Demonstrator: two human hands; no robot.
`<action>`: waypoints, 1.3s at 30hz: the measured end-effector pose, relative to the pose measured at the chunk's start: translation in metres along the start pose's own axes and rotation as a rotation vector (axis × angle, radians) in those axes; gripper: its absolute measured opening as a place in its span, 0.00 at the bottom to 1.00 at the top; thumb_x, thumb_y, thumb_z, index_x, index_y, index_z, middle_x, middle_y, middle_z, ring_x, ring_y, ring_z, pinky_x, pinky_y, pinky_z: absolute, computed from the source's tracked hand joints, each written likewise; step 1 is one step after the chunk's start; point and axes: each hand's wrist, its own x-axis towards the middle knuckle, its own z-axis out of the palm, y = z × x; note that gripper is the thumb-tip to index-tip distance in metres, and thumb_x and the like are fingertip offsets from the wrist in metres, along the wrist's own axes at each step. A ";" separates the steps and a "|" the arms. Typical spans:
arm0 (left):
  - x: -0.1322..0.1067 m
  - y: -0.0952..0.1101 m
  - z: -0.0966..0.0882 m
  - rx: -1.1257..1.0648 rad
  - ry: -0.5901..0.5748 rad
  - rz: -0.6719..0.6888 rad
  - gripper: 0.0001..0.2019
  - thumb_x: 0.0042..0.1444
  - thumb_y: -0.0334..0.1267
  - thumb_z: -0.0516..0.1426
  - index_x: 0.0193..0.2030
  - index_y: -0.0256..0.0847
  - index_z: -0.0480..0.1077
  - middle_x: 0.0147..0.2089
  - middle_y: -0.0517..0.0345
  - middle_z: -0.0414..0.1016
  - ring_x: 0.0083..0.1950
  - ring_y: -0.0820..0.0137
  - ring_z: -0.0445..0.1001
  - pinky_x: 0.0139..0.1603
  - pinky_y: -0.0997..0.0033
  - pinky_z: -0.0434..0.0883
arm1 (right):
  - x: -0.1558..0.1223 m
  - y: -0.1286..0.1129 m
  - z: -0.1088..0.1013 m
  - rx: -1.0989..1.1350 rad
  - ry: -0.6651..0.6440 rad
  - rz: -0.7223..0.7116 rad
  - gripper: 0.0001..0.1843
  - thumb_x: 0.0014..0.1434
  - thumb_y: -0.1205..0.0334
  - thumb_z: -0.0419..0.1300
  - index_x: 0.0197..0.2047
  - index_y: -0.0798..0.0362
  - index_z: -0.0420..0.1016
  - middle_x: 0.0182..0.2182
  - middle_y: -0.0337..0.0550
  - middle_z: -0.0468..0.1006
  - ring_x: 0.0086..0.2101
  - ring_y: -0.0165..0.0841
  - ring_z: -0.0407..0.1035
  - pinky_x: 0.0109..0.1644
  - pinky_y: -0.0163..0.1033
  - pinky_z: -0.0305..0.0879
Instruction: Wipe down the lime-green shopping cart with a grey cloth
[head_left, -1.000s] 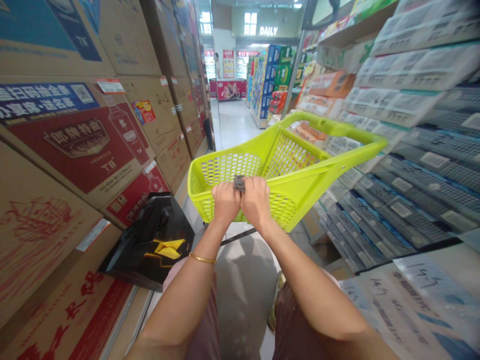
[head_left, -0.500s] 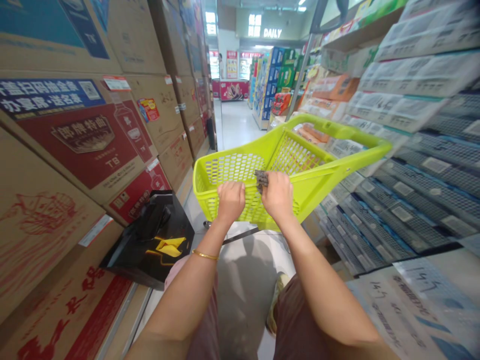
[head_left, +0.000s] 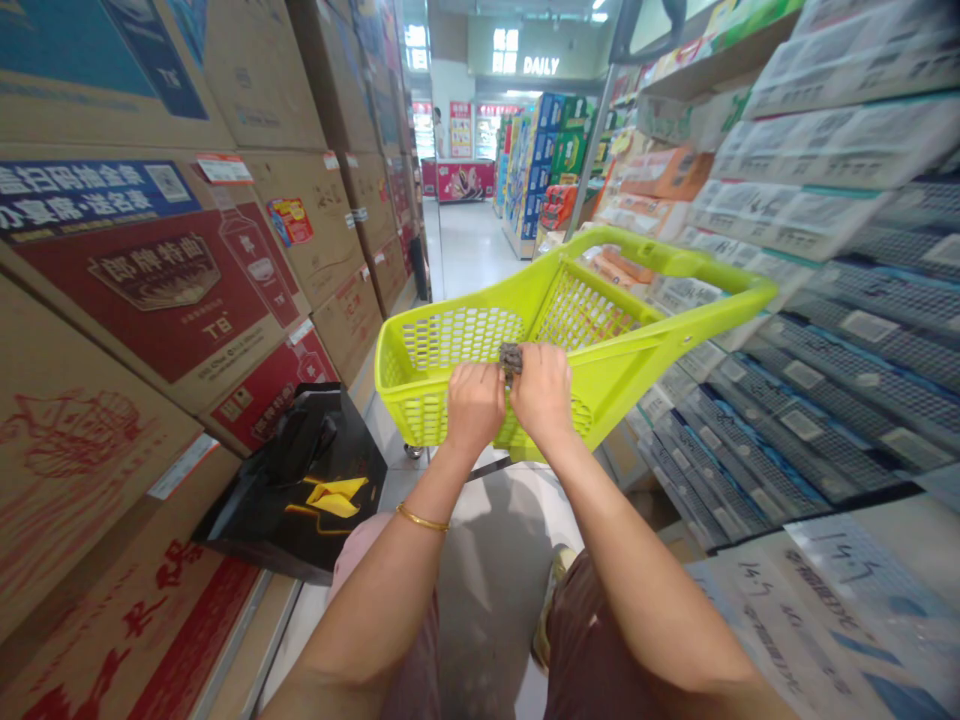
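In the head view, my right hand (head_left: 541, 395) is closed round a small crumpled grey-brown rag (head_left: 511, 357), which sticks out on the thumb side. My left hand (head_left: 476, 405) is a closed fist right beside it, and whatever its fingers may hold is hidden. Both hands are in front of the near side of a lime-green shopping cart (head_left: 622, 390). Whether they touch its wall I cannot tell. Through the perforated sides, the visible part of the cart's basket shows no goods.
Stacked cartons (head_left: 165, 290) line the left side, with a black gift bag (head_left: 300, 500) at their foot. On the right rise piles of packaged goods (head_left: 810, 370). A tiled aisle (head_left: 469, 245) runs ahead past a blue-and-green display (head_left: 551, 150).
My two hands have come together: the left has moved right and the right slightly left, so the rag is now between them. The cart stays about where it was.
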 end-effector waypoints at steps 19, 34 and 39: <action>0.000 -0.008 -0.003 0.008 -0.071 -0.032 0.15 0.64 0.37 0.42 0.36 0.39 0.67 0.33 0.53 0.71 0.39 0.65 0.66 0.42 0.64 0.56 | 0.005 0.034 -0.012 -0.076 0.129 0.103 0.16 0.57 0.66 0.48 0.48 0.56 0.67 0.41 0.51 0.70 0.44 0.42 0.58 0.45 0.43 0.55; 0.001 -0.017 -0.001 -0.007 -0.055 -0.072 0.11 0.61 0.32 0.44 0.31 0.39 0.65 0.32 0.51 0.70 0.38 0.63 0.66 0.40 0.63 0.58 | -0.011 -0.019 0.009 0.011 0.016 -0.075 0.14 0.60 0.65 0.47 0.47 0.53 0.67 0.43 0.49 0.70 0.45 0.39 0.58 0.46 0.42 0.54; 0.001 -0.018 -0.003 -0.014 -0.061 -0.046 0.14 0.63 0.35 0.42 0.32 0.40 0.66 0.32 0.53 0.70 0.38 0.64 0.66 0.41 0.63 0.57 | -0.004 -0.002 0.000 -0.065 0.056 -0.024 0.15 0.58 0.67 0.47 0.47 0.54 0.67 0.41 0.50 0.71 0.43 0.40 0.59 0.45 0.42 0.54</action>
